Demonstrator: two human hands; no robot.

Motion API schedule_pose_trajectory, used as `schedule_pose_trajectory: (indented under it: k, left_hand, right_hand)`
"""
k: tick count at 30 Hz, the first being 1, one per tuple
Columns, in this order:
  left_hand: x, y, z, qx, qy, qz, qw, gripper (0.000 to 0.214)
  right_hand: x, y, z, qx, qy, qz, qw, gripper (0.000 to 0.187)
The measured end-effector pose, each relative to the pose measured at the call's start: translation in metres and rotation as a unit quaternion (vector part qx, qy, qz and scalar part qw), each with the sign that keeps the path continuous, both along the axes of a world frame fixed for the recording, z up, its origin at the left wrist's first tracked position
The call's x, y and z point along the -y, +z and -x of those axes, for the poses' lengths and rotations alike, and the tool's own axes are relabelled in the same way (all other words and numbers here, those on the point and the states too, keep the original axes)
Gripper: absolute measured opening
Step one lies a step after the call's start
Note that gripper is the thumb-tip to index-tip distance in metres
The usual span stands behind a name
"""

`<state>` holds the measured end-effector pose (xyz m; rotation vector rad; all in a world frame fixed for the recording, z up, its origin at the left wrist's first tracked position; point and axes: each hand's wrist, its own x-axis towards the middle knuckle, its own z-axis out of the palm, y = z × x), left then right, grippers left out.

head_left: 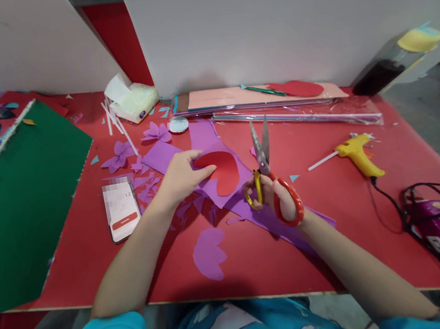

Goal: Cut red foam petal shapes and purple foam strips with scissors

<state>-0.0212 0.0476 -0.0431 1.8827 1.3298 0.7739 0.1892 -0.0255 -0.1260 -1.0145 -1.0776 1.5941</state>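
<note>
Along the near part of the worktop (261,276) lies a scalloped purple cutout (209,255). Beyond it, the right hand (285,200) has its fingers hooked through the handles of scissors (262,165), blades parted, their long axis pointing toward the wall (283,17). Just left of them, a curved red cutout (227,171) lies over a purple sheet (210,190), pinched in the nearer left hand's (183,176) fingers. Farther back rest packs of coloured paper (217,98).

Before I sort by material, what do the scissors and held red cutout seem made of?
Scissors: blades likely metal, grey with a slight sheen; handles probably plastic, smooth red and yellow. Red cutout: matte, thin sheet, perhaps craft foam or paper.
</note>
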Motion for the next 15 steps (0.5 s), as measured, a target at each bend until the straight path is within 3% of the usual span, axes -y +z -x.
schedule_pose_trajectory:
  k: [6,11,15]
  left_hand:
    - [0.003,0.008,0.008,0.024,0.035,-0.005,0.999,0.019]
    - [0.007,0.016,0.011,0.119,0.105,-0.014,0.987,0.024]
    - [0.006,0.016,0.013,0.170,0.117,-0.031,0.978,0.026]
  right_hand:
    - [0.020,0.016,-0.005,0.071,0.026,0.027,0.997,0.058]
    - [0.030,0.026,-0.006,0.172,0.041,-0.063,0.982,0.050]
    - [0.035,0.028,-0.003,0.174,0.034,-0.062,0.982,0.055]
